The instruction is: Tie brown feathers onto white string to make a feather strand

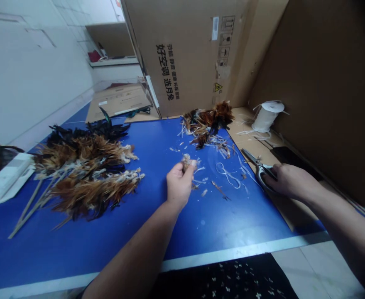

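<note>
Between the thumb and fingers of my left hand (180, 182) is a small tuft of feathers (187, 159), pale and brown, held over the blue table (219, 224). My right hand (290, 180) is closed around the dark handles of a pair of scissors (258, 163) at the right, over the cardboard strip. The blades point away to the upper left, apart from the tuft. A loop of white string (229, 176) and scattered trimmings lie between my hands. Just beyond is a heap of brown and black feathers (207, 120) with pale strips in it.
Bundles of brown feathers (91, 187) lie at the left, with black feathers (85, 133) behind and thin sticks (26, 214) beside them. A spool of white string (267, 116) stands at the right. Tall cardboard walls (194, 54) close off the back and right.
</note>
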The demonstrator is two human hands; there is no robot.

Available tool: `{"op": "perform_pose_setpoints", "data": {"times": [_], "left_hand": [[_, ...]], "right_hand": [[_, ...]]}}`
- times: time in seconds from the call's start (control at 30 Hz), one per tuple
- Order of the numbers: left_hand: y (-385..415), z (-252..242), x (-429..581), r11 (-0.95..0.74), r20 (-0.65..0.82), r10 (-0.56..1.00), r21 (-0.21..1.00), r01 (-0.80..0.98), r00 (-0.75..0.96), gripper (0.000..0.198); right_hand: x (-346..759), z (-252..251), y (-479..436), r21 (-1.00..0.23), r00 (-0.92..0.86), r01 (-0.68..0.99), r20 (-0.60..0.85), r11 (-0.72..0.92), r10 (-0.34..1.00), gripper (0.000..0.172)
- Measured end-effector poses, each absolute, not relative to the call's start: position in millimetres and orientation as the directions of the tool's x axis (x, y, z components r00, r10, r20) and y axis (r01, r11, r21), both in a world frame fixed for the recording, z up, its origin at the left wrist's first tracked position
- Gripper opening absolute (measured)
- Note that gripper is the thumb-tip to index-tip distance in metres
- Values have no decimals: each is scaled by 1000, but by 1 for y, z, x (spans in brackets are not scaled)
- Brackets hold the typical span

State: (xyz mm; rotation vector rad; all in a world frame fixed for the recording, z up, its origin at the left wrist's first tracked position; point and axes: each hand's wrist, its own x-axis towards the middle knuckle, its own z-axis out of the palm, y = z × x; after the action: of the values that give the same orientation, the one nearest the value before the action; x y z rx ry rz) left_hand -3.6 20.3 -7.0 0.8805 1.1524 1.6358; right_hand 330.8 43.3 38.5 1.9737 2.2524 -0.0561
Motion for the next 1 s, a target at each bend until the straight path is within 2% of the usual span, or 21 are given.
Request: {"op": "perform_pose_setpoints", "data": {"times": [0.07, 0.17, 0.27, 0.33, 0.4, 0.5, 0.63, 0.73, 0.9, 1.0], "left_hand": [[21, 0, -11, -234, 194, 921, 969, -82, -337, 22], [23, 11, -23, -344, 383, 872, 922, 175, -304, 20], [25, 20, -34, -366, 440, 860, 884, 289, -256, 15], [27, 23, -40, -364, 449, 861, 872, 327, -239, 10], [27, 25, -43, -359, 451, 862, 865, 350, -231, 8], [28, 26, -44, -360, 448, 864, 868, 341, -230, 7], [27, 25, -40, -362, 436, 864, 886, 291, -251, 5], [26, 23, -38, -361, 433, 868, 886, 289, -242, 4], [24, 24, -38, -361, 445, 870, 868, 340, -214, 7], [24, 24, -37, -370, 461, 863, 855, 362, -206, 9]], "right_hand": [[330, 42, 46, 39, -112, 992, -149, 119, 983, 39], [331, 47, 47, -62, -127, 991, -138, 119, 982, 34], [331, 55, 43, -279, -212, 944, -100, 177, 972, 30], [326, 62, 37, -371, -316, 889, -69, 270, 946, 34], [315, 70, 32, -332, -419, 863, -44, 382, 907, 42], [293, 81, 27, -160, -536, 835, -15, 527, 844, 53], [262, 87, 29, -29, -649, 761, -54, 648, 759, 55], [243, 89, 32, 12, -675, 736, -60, 677, 735, 54], [219, 94, 37, 81, -669, 738, -47, 670, 742, 61], [208, 96, 41, 115, -672, 732, -37, 671, 740, 57]]}}
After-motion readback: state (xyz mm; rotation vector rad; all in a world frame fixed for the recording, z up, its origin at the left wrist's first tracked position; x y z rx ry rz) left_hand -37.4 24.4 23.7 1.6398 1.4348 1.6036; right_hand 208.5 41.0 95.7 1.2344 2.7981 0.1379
